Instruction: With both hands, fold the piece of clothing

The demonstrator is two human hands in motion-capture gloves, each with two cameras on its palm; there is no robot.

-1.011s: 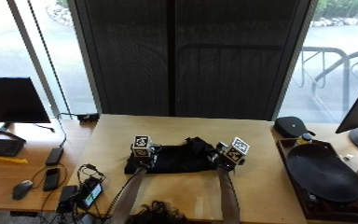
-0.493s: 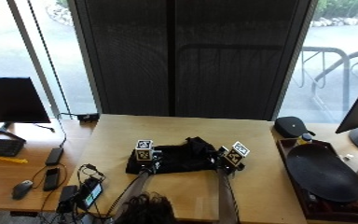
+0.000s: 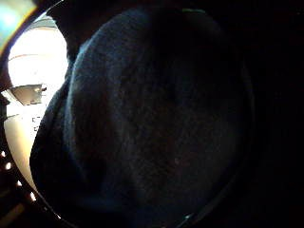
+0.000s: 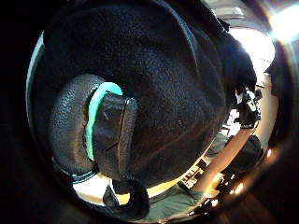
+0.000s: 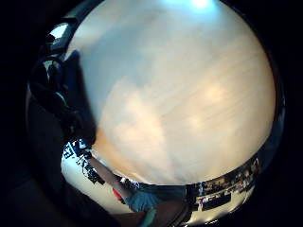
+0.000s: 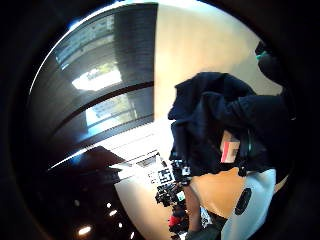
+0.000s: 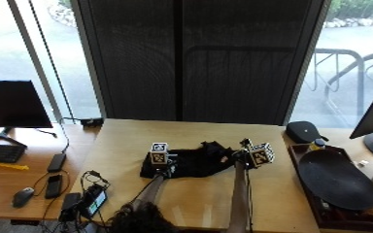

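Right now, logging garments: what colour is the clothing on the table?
Black clothing; the outside view shows it best.

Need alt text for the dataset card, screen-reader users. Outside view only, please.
A person at a light wooden table reaches both gloved hands onto a black piece of clothing lying bunched near the middle, left hand at its left end, right hand at its right. Dark blinds hang behind, and a monitor stands left.

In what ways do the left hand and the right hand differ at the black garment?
The left hand presses into the crumpled black cloth garment, thumb curled on it; the right hand has an unclear grip. Cloth fills the left hand's palm views; the right hand's palm mostly faces the light wooden table. Both are at the garment's ends.
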